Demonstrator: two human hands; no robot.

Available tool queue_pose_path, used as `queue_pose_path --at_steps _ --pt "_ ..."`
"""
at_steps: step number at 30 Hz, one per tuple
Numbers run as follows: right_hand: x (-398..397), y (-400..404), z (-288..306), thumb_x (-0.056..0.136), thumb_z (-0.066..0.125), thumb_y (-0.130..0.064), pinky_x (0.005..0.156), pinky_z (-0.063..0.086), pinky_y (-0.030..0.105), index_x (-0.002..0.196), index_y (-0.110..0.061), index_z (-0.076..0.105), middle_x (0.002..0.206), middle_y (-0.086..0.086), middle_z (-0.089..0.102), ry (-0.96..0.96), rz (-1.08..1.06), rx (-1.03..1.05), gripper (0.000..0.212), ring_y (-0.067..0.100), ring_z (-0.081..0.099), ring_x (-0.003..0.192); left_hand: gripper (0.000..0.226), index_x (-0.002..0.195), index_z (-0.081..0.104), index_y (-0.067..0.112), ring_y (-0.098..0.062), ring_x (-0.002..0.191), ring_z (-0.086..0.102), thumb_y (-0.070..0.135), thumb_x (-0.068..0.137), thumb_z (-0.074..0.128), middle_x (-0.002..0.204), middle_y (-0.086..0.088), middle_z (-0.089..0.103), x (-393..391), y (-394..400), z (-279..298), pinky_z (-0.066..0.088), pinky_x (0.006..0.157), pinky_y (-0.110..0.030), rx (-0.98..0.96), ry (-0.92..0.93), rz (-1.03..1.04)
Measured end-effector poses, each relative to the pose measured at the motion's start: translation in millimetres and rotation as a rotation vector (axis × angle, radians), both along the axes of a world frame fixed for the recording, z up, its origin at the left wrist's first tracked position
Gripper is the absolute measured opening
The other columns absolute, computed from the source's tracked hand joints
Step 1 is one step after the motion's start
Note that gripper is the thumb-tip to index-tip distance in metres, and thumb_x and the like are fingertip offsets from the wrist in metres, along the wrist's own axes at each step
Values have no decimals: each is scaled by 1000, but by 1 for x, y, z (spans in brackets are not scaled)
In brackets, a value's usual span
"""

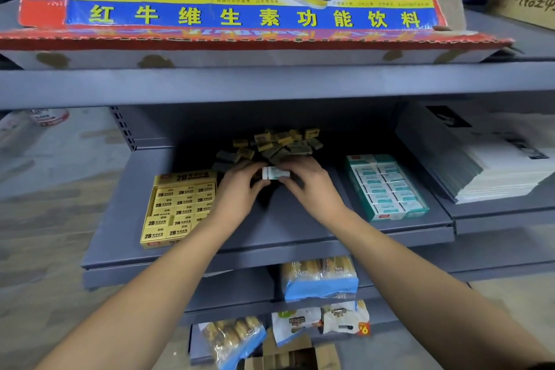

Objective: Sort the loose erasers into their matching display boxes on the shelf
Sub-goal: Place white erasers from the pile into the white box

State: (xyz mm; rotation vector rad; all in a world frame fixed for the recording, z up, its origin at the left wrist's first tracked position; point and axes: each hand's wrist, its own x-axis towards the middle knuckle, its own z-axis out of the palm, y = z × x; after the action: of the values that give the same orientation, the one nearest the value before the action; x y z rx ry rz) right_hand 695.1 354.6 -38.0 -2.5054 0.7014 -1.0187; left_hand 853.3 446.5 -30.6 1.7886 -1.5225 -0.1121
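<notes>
Both hands, left hand (240, 186) & right hand (306, 182), are pinching one white eraser (274, 173) between fingertips, prob checking its label. It's hovering btwn the yellow box (180, 207) & the teal box (387, 189), looking like a teal-box match imo.

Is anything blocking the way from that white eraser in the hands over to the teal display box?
Nothing visible does. The white eraser is pinched between the left hand and right hand; bare grey shelf lies between it and the teal display box to the right. The loose eraser pile sits behind.
</notes>
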Motion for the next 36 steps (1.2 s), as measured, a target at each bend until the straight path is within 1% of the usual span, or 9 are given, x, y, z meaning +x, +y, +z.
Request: queue_pose_path --at_steps 3,8,13,16,22,26,29,32,36 --pt "-7 -2 -2 86 69 -7 92 48 33 109 -7 70 113 7 67 29 5 -160 23 26 60 107 31 118 66 14 -20 99 61 16 87 69 112 -5 66 -8 -6 0 43 80 -23 -14 8 -37" --pt "-27 -7 -1 87 65 -4 93 46 30 106 -5 71 111 9 68 -6 -52 -192 19 25 60 105 35 121 64 14 -14 99 59 20 87 70 116 -3 65 -27 -17 3 36 80 -12 -6 27 -73" --pt "-55 -16 -2 91 60 -8 97 42 26 108 -5 71 114 10 67 16 -132 -132 20 26 60 109 38 121 64 14 -12 94 58 22 85 72 108 -1 66 -47 -32 3 39 79 -16 2 34 -135" --pt "-79 -22 0 92 58 -9 97 43 30 109 -6 70 115 10 66 32 -192 -108 21 26 59 109 34 120 64 15 -14 95 59 22 88 69 108 -2 66 -63 -44 1 42 80 -19 21 28 -174" --pt "-125 -36 2 89 60 -2 95 41 27 104 -2 70 111 14 67 73 -307 -68 18 31 62 106 30 120 64 14 -9 94 54 23 92 63 111 0 60 -99 -68 -4 40 79 -18 60 28 -256" --pt "-150 -48 -2 93 56 -3 93 47 34 110 -5 70 118 10 66 170 -401 -5 22 29 59 111 29 120 64 12 -11 96 54 18 92 61 113 -2 59 -111 -79 -7 41 80 -20 79 26 -243" --pt "-156 -59 -5 94 54 -5 92 49 38 113 -6 68 121 9 64 226 -414 13 24 28 57 114 28 120 64 12 -11 95 55 18 92 61 114 -2 59 -115 -85 -9 42 80 -21 80 25 -222" --pt "-151 -69 -5 94 54 -4 91 49 37 112 -5 69 119 11 65 253 -406 23 24 30 58 111 29 121 63 13 -11 96 55 20 93 60 116 -1 59 -113 -88 -13 42 79 -21 106 39 -188" --pt "-140 -79 -4 92 56 -5 83 52 40 109 -8 70 114 9 67 275 -381 39 22 30 60 105 28 120 63 14 -11 98 57 22 94 59 116 0 59 -108 -88 -17 42 78 -20 124 44 -150"
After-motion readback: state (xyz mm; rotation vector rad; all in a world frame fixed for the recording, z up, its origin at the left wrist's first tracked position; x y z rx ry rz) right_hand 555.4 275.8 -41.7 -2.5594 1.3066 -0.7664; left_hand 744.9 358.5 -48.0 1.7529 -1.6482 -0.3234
